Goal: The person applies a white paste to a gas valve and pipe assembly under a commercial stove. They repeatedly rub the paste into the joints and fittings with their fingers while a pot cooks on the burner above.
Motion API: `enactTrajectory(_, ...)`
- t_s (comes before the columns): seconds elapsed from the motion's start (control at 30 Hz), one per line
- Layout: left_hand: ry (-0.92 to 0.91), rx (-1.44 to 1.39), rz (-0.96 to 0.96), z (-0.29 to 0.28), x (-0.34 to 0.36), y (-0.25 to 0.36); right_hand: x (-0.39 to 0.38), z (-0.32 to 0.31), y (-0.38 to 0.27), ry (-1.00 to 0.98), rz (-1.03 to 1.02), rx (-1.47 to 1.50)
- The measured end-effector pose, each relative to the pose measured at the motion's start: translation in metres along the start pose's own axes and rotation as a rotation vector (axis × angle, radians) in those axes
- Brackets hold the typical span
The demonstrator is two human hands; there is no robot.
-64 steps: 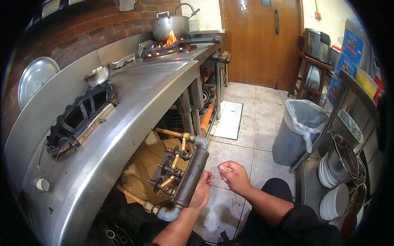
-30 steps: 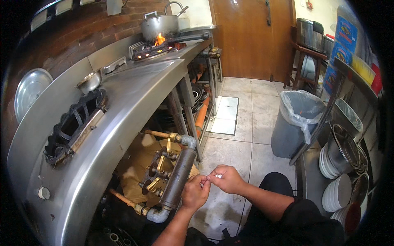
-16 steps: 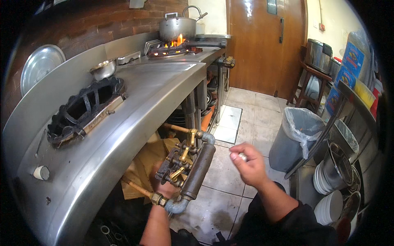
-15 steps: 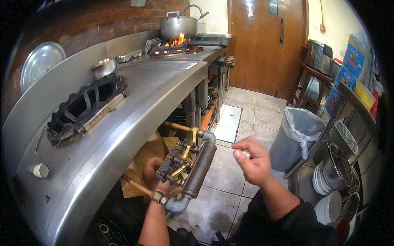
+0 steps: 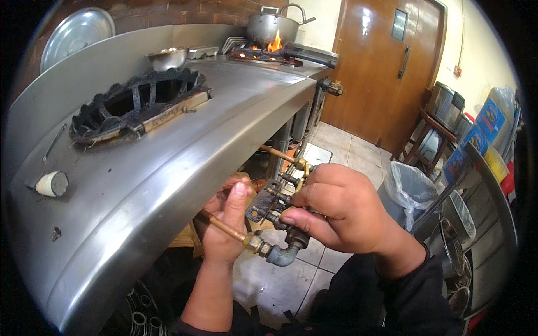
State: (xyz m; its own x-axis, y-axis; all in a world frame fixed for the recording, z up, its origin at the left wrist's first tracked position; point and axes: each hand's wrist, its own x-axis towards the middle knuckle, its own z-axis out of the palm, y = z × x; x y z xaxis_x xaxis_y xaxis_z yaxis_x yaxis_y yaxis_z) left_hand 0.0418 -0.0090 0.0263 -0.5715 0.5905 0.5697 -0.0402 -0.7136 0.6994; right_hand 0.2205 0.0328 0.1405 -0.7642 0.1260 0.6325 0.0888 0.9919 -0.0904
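A dark gas manifold [image 5: 297, 238] with brass valve levers [image 5: 302, 178] and grey elbow fittings hangs off the counter's front. My right hand [image 5: 350, 210] is closed over its middle, thumb pressed along the near side; the fingertips and whatever they grip are hidden. Beneath the counter edge, my left hand [image 5: 221, 227] is behind the near copper pipe [image 5: 224, 227], beside a dark metal plate [image 5: 260, 206] with holes. Its thumb points up, close to bent fingers that are partly hidden. I cannot make out what that hand holds.
The steel counter [image 5: 235, 84] carries a black burner ring [image 5: 134, 106], a metal bowl [image 5: 168, 59] and a white roll-like piece [image 5: 53, 183]. Flames [image 5: 274, 42] burn under a large pot [image 5: 272, 28] at the back. A lined grey bin [image 5: 412, 190] stands at right.
My right hand has moved left onto the manifold; the small pale thing in its fingers is now hidden. My left hand has shifted beside the near pipe. The view has turned and shifted.
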Motion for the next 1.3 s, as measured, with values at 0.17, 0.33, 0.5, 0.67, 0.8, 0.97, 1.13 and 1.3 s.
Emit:
enactTrajectory(0.17,0.010,-0.145,-0.103,0.003,-0.001,-0.002,0.001,0.016,-0.011,0.097,0.058,-0.020)
enactTrajectory(0.33,0.025,-0.521,-0.291,-0.025,0.015,-0.009,-0.004,0.026,-0.011,0.143,0.111,0.023)
enactTrajectory(0.5,-0.025,-0.669,-0.207,-0.053,0.015,-0.031,-0.006,0.028,-0.013,0.153,0.116,0.035)
enactTrajectory(0.67,-0.014,-0.636,-0.261,-0.037,0.011,-0.014,-0.005,0.029,-0.012,0.141,0.126,0.059)
enactTrajectory(0.8,-0.024,-0.474,-0.246,-0.032,0.009,-0.012,-0.007,0.028,-0.012,0.149,0.138,0.051)
enactTrajectory(0.97,0.028,-0.579,-0.234,-0.030,0.008,-0.015,-0.005,0.027,-0.013,0.142,0.137,0.039)
enactTrajectory(1.13,0.070,-0.634,-0.253,-0.028,0.007,-0.015,-0.004,0.025,-0.015,0.136,0.142,0.046)
enactTrajectory(1.3,0.074,-0.689,-0.242,-0.025,0.007,-0.011,-0.006,0.027,-0.014,0.139,0.154,0.045)
